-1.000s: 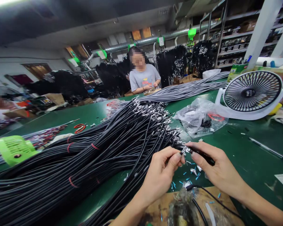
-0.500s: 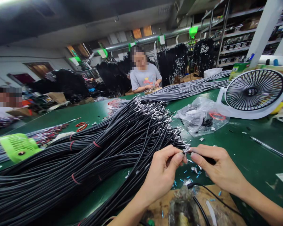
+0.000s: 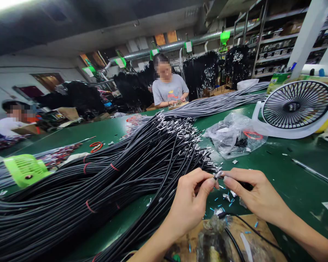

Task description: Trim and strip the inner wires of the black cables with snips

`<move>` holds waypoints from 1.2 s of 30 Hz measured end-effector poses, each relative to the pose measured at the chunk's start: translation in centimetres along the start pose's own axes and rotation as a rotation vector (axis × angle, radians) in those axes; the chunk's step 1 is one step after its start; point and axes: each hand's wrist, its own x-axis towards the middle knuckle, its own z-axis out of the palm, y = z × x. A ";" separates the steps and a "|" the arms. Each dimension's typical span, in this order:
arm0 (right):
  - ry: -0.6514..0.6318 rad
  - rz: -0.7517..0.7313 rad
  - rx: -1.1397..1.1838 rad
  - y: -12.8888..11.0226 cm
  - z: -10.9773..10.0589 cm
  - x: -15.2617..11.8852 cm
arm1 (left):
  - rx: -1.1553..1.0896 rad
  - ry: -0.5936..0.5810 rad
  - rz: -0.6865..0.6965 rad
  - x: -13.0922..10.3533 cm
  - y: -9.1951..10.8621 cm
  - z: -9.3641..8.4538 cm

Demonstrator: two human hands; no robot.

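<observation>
My left hand point(image 3: 192, 193) pinches the silvery, foil-covered end point(image 3: 218, 174) of a cable between thumb and forefinger. Close against it on the right, my right hand point(image 3: 250, 187) is also closed, its thumb and forefinger at the same foil end; a dark cable part shows under its fingers. Beside my left hand lies a large bundle of black cables point(image 3: 98, 182) with stripped silvery tips. Below my hands is a wooden board point(image 3: 259, 233) bearing a tape-wrapped block point(image 3: 213, 240) and a thin black cable. Blue and foil scraps are scattered around.
A clear plastic bag point(image 3: 229, 134) with small black pieces and a white fan point(image 3: 296, 105) stand at the right. Grey cables point(image 3: 221, 100) lie across the green table point(image 3: 276, 171). A green fan point(image 3: 24, 169) is at the left. Two people sit beyond.
The view has shifted slightly, bringing more of the person at the left into sight. Both hands stay together at the foil end, with little visible movement.
</observation>
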 end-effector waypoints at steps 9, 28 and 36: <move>0.033 0.001 -0.072 0.4 0.0 -0.3 | -0.059 -0.017 -0.022 0.1 -0.2 0.3; 0.030 0.019 -0.048 0.1 -0.5 -0.2 | 0.565 0.200 0.491 -1.0 -1.7 1.3; 0.115 -0.540 -0.374 1.7 0.1 -1.5 | 0.538 0.068 0.285 -1.4 -1.0 2.2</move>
